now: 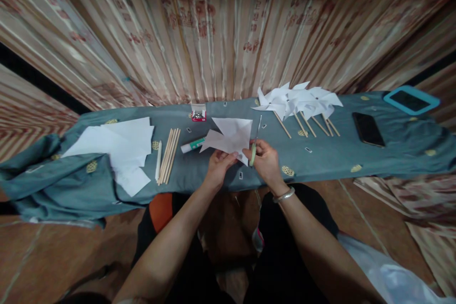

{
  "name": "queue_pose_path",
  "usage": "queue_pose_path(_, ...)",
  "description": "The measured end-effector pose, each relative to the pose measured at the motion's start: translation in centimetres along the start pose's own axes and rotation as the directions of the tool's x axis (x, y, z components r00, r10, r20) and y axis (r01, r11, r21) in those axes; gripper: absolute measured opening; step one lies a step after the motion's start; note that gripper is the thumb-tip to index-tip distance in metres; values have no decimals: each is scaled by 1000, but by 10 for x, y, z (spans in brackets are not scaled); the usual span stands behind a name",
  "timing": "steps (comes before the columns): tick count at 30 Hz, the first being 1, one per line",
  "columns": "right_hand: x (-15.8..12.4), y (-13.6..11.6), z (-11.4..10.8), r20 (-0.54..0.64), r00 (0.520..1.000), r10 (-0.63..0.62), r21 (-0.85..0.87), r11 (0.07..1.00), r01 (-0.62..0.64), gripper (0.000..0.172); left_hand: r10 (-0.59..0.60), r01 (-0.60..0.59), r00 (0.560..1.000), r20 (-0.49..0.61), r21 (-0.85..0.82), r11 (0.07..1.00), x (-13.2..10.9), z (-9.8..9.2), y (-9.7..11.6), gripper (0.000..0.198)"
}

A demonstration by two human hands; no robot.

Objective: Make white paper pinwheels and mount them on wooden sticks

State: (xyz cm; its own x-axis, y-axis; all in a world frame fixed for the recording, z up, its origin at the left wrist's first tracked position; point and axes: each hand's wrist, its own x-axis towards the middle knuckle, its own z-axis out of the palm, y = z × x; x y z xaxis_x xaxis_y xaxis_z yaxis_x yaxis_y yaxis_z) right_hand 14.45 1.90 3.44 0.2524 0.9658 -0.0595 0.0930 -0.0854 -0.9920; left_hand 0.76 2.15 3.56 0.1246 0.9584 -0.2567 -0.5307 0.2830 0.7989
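Observation:
A white sheet of paper [235,134] with a cut running in from its left side is pinched at its near edge by my left hand [221,164]. My right hand [265,157] is closed around a pair of scissors [253,152] with light green handles, the blades pointing away from me along the sheet's right edge. Its fingertips also seem to touch the paper's near right corner. A glue stick [193,145] with a green label lies just left of the paper, partly covered by it.
Wooden sticks [168,156] and a white pen-like stick [158,160] lie left, beside white paper sheets [124,140]. A small red box of metal pins [198,115] stands behind. Several paper pinwheels [299,99], a black phone [368,129] and a blue-framed device [411,99] lie right.

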Motion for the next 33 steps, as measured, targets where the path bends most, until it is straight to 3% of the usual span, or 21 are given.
queue_pose_path(9, 1, -2, 12, 8, 1000, 10, -1, 1000, -10, 39, 68, -63, 992, -106, 47, 997, 7, -6, 4, 28)
queue_pose_path(15, 2, -6, 19, 14, 1000, 27, 54, 998, -27, 38, 125, -117, 976, -178, 52, 992, 14, -9, 6, 36)
queue_pose_path(22, 1, 0, 23, 71, 997, 41, 95, 994, -47, 38, 255, -207, 946, -200, 232, 950, 27, -20, 6, 32)
queue_pose_path(27, -3, -2, 21, 257, 965, 50, 110, 991, -81, 39, 330, -262, 913, -239, 278, 924, 38, -25, 17, 30)
queue_pose_path(33, -11, -3, 9, 510, 855, 93, 64, 987, -145, 41, 395, -323, 878, -269, 276, 905, 40, -26, 31, 33)
